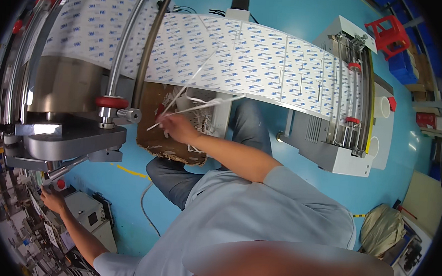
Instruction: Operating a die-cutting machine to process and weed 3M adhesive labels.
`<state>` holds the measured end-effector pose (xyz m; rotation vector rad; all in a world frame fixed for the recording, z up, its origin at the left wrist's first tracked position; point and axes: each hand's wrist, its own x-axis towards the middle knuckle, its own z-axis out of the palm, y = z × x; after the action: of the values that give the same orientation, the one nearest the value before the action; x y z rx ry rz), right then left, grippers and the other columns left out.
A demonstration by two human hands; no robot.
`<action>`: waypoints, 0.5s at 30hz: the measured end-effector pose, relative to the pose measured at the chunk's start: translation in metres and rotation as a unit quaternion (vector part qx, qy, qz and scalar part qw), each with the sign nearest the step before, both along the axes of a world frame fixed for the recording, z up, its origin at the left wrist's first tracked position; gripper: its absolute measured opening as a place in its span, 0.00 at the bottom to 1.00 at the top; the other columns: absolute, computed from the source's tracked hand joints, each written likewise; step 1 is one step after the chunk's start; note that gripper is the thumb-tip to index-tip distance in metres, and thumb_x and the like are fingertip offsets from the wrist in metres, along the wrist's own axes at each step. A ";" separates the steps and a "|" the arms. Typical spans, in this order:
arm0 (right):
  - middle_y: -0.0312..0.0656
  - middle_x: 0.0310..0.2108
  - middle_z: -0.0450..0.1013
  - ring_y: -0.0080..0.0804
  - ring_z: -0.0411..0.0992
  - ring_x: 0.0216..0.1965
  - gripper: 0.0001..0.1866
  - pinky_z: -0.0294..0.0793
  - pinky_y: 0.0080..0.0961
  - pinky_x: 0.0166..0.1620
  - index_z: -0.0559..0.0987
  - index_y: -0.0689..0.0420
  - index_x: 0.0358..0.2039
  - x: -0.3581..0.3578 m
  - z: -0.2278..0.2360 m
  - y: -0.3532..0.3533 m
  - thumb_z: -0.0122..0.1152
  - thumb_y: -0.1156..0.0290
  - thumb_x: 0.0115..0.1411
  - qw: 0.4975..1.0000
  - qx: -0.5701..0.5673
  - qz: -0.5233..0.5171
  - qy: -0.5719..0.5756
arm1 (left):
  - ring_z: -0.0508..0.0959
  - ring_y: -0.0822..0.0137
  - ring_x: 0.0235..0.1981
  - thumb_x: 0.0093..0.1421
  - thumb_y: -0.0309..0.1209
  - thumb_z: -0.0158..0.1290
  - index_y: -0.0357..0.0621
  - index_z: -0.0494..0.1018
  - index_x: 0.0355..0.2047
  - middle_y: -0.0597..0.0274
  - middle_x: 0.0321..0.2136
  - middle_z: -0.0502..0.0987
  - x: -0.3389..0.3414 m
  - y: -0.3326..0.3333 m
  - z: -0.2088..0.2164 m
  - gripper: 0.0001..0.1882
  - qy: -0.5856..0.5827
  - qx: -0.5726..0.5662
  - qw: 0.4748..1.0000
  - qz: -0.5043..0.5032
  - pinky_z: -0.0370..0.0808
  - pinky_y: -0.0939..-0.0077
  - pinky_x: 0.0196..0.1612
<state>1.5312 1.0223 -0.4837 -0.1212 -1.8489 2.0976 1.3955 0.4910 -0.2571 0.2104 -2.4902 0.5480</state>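
Right hand (178, 129): your thumb and fingers are closed on the thin white strips, just over the box.
Strips (214, 102): they trail from your grip, one slanting up to the far side across the sheet, others reaching right, slightly blurred.
Left hand (52, 199): it is out at the near left, by the metal handle (68, 168) of the left machine; you can't tell from here whether it grips anything.
Box (149, 111): brown cardboard, frayed at its near edge, with white scraps (197, 122) inside, beside your legs (252, 122).
Sheet (259, 54): white with a blue printed pattern, stretched between both machines beyond the box.
Left machine (74, 144): grey, with metal rollers and a red collar (112, 102).
Right machine (327, 144): pale, with rollers and red rings (355, 67).
Stool (387, 37): red, far right, on the blue floor (407, 149).
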 end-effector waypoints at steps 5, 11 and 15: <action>0.45 0.22 0.72 0.40 0.73 0.28 0.11 0.70 0.33 0.33 0.76 0.58 0.28 -0.045 0.002 -0.021 0.49 0.66 0.61 0.991 0.094 0.059 -0.079 | 0.73 0.46 0.44 0.61 0.45 0.49 0.51 0.66 0.56 0.48 0.48 0.70 -0.038 -0.045 -0.026 0.25 -0.018 0.008 1.000 0.003 0.71 0.55 0.43; 0.47 0.24 0.73 0.45 0.73 0.31 0.13 0.71 0.38 0.35 0.76 0.57 0.28 -0.056 -0.012 -0.019 0.49 0.62 0.61 0.977 0.188 0.049 -0.083 | 0.73 0.48 0.45 0.61 0.44 0.48 0.53 0.66 0.57 0.51 0.49 0.69 -0.041 -0.035 -0.034 0.24 -0.033 0.027 0.999 0.025 0.71 0.56 0.42; 0.47 0.23 0.72 0.46 0.73 0.29 0.15 0.70 0.39 0.33 0.74 0.58 0.24 -0.057 -0.002 -0.032 0.48 0.62 0.62 0.975 0.177 0.123 0.049 | 0.73 0.48 0.45 0.61 0.43 0.49 0.53 0.66 0.57 0.51 0.49 0.69 -0.042 -0.045 -0.029 0.24 -0.032 0.023 0.999 0.023 0.71 0.56 0.42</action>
<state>1.4740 0.9903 -0.4856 0.3065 -2.2335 1.8405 1.3536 0.4459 -0.2859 0.2736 -2.5667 0.5258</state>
